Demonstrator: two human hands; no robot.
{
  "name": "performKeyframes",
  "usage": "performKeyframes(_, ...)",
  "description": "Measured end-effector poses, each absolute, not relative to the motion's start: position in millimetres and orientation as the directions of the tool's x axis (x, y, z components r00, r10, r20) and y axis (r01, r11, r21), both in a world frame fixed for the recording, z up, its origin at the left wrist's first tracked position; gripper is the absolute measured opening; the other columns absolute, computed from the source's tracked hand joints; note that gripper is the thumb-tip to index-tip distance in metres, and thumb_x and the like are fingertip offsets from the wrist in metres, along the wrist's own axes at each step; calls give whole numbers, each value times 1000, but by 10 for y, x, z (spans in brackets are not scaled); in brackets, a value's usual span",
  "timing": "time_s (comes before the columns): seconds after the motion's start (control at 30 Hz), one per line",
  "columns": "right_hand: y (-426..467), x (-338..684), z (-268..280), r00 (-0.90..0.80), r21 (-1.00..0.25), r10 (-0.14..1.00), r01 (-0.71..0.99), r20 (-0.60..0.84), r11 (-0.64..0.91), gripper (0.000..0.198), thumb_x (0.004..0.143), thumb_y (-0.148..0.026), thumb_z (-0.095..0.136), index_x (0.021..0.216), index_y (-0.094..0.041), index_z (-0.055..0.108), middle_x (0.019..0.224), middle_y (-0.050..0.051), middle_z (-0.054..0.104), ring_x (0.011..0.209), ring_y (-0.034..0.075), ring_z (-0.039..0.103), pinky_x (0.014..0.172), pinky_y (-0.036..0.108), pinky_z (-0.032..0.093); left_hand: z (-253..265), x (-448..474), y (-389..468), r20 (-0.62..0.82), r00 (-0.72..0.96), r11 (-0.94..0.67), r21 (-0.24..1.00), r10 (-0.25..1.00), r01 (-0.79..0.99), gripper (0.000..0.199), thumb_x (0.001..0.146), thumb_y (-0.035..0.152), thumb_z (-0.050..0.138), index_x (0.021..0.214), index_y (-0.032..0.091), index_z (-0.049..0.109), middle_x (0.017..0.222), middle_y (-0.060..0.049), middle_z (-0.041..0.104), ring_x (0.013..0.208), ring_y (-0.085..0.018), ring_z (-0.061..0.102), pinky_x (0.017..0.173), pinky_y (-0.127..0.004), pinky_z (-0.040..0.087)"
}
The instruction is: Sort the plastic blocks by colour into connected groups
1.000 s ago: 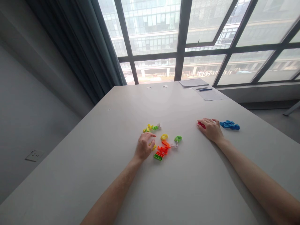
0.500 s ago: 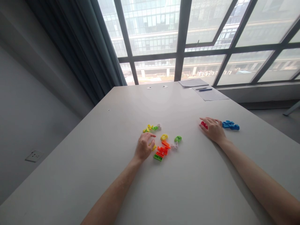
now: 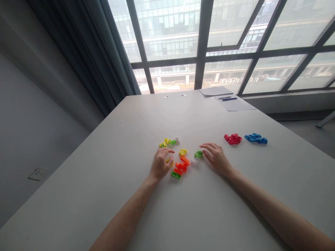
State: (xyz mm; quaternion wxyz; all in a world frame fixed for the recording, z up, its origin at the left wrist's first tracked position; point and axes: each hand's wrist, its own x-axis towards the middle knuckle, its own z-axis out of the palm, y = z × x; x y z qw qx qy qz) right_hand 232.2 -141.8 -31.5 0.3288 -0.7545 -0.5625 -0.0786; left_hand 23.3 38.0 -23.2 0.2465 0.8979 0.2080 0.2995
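Small plastic pieces lie in a loose mixed group at the middle of the white table. My left hand [image 3: 161,163] rests at the group's left side, fingers apart and curved, partly covering a yellow piece [image 3: 170,162]. Orange pieces [image 3: 181,168] and a green piece [image 3: 176,175] lie to its right, with a yellow ring-like piece [image 3: 183,152] behind them. My right hand [image 3: 215,157] is open at the group's right edge, fingertips close to a green piece [image 3: 198,154]; whether they touch I cannot tell. A whitish piece [image 3: 195,161] lies just below that green one.
Red pieces [image 3: 232,139] form a pile at the right, beside a pile of blue pieces [image 3: 256,138]. More yellow and green pieces [image 3: 167,142] lie behind my left hand. Papers [image 3: 235,104] and pens [image 3: 229,99] lie at the far edge, before the window.
My right hand has left the red pieces and moved left to the mixed group, so the red pile now shows fully. My left hand has stayed in place.
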Motion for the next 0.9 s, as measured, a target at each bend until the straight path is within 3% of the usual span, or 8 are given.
performKeyframes(0.13,-1410,2367,-317,375,-448,790,882,485,-144,27,96,-32,41,108,-25,64,110,7,68,105,24,61,93,44,43,-232,231,380,430,742,-795,564,515,225,19,82,12,54,95,20,64,102,-7,65,104,-24,56,97,-42,45)
performKeyframes(0.3,-1519,2728,-250,401,-403,724,896,561,-185,25,89,-19,45,101,-24,66,107,6,69,100,24,62,90,42,44,-248,232,394,429,745,-802,552,510,231,18,82,13,54,95,20,64,102,-6,65,104,-23,56,97,-42,45)
performKeyframes(0.47,-1918,3408,-237,530,-255,566,831,631,-494,37,77,-9,42,96,-23,70,100,7,71,97,27,60,86,43,41,-250,231,392,434,745,-802,553,507,223,18,83,13,55,95,20,64,102,-6,65,104,-23,57,98,-42,45)
performKeyframes(0.53,-2076,3620,-293,538,-184,579,810,613,-557,43,76,-8,41,103,-24,71,105,7,71,100,29,58,84,44,39,-249,233,390,434,745,-800,557,507,221,17,83,13,55,95,20,64,102,-6,65,104,-23,57,98,-41,45)
performKeyframes(0.7,-2223,3900,-487,504,-96,691,837,518,-539,59,71,-8,41,122,-29,62,123,2,66,116,28,53,91,46,36,-253,235,391,427,747,-799,556,510,229,18,83,12,55,96,20,64,103,-6,65,105,-23,56,98,-42,45)
performKeyframes(0.9,-2163,3901,-531,510,-59,731,836,454,-546,55,74,-15,40,124,-28,59,125,2,65,129,30,44,98,48,32,-253,233,390,425,745,-799,554,514,236,18,83,11,54,96,19,64,102,-6,65,105,-23,56,98,-42,45)
